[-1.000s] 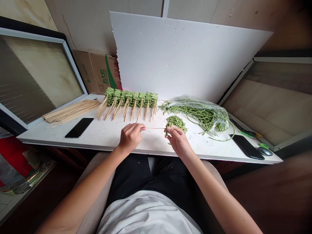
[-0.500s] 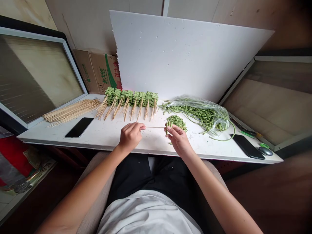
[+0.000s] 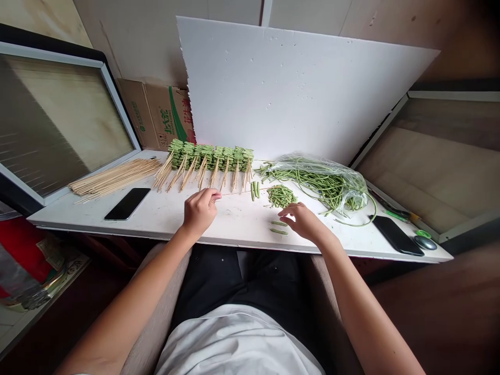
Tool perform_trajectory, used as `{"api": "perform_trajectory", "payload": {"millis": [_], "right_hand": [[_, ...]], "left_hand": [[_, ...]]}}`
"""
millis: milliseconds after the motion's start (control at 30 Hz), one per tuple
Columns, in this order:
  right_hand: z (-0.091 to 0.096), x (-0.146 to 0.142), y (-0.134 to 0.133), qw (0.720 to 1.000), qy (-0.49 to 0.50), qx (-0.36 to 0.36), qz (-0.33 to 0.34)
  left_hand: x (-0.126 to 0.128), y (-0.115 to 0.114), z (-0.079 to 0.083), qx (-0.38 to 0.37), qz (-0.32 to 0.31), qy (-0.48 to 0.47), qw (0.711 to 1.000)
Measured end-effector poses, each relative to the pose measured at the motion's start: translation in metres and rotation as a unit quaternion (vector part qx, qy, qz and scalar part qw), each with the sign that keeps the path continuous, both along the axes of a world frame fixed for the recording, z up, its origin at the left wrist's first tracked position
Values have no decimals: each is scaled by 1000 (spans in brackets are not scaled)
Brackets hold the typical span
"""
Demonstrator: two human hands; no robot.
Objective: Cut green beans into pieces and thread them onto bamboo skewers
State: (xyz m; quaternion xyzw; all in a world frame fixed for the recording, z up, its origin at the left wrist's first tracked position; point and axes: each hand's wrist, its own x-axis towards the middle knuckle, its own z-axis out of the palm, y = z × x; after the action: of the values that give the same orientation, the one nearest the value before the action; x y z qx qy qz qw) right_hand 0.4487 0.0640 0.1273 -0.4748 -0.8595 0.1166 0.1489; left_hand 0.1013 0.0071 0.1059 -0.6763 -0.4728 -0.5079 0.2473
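Skewered bean pieces (image 3: 255,190), a short row of green lengths, stand just right of the centre of the frame, apparently threaded on a thin skewer (image 3: 236,193) that runs leftward. Left hand (image 3: 200,211): fingers closed on the skewer's near end, at the centre of the frame. Right hand (image 3: 302,221): fingers slightly parted, with no item visible between them; they hang over 2 loose pieces (image 3: 279,232), and contact cannot be confirmed.

Just above that hand lies a heap of cut pieces (image 3: 282,196) on the white bench (image 3: 234,224). Above centre, a stack of loaded skewers (image 3: 211,151) points its bare ends toward the lower edge. Right of centre are long beans (image 3: 312,182), partly under a clear plastic bag. At left lie bare sticks (image 3: 113,179), with 1 dark phone (image 3: 127,203) below them; a similar phone (image 3: 396,235) sits at far right.

Risks, in my judgement: a piece gripped off-centre could split when pierced; a tip pushed through too fast could prick the right fingers; a loose hold at the left could let the skewer turn or droop; a careless sweep could scatter the heap.
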Motion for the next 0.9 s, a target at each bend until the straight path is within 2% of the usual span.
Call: {"api": "perform_trajectory", "payload": {"millis": [167,400,500,567,600,667,733,800,867,900], "right_hand": [[-13,-3,6,996,-81,18,-38],[-19,-4,7,999,-43,-13,6],[-16,-3,9,999,42,-14,10],[-11,-1,12,986,159,-44,4],[-9,0,13,971,230,-67,-8],[-5,2,16,918,375,-120,-40],[-2,2,18,843,502,-186,-54],[0,1,18,756,601,-259,-33],[2,-2,16,672,668,-320,2],[3,-4,14,641,688,-340,15]], "left_hand": [[0,1,-3,-12,0,2,1000],[0,1,-3,-16,-2,3,1000],[0,0,-2,-13,-1,5,1000],[0,0,-1,-14,0,7,1000],[1,-1,-1,-14,0,7,1000],[2,-2,1,-10,0,5,1000],[4,-4,3,-1,-3,1,1000],[8,-7,5,7,-9,-4,1000],[12,-10,8,11,-15,-6,1000],[14,-11,9,12,-16,-6,1000]]}}
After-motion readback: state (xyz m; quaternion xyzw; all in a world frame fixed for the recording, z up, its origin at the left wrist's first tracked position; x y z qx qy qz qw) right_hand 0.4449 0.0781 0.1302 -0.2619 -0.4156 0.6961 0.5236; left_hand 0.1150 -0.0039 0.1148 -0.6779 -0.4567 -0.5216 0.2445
